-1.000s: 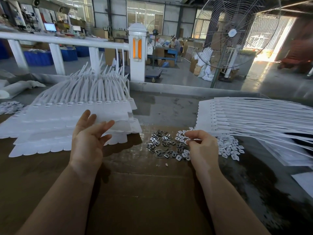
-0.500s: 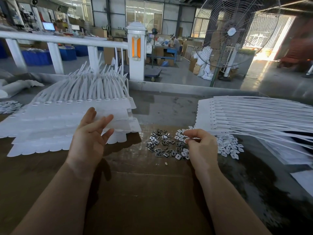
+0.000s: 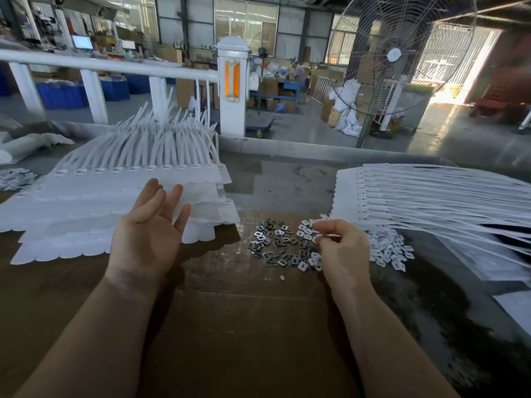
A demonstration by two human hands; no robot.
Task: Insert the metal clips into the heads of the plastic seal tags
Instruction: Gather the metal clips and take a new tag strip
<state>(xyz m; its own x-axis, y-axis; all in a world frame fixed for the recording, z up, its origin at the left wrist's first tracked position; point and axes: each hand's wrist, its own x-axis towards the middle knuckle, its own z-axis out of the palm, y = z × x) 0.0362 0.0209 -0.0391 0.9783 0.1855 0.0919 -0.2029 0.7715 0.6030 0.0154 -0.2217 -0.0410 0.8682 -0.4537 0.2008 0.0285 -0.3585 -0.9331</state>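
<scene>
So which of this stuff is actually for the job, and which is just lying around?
For the job: metal clips, tag stack, second tag stack, left hand, right hand.

Lying about: big fan, white railing, blue bins.

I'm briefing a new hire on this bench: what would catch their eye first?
Probably the fanned stack of white seal tags at left, straps arching up, with a second stack at right. Between them lies a pile of metal clips, where the right hand pinches while the left hand hovers open.
</scene>
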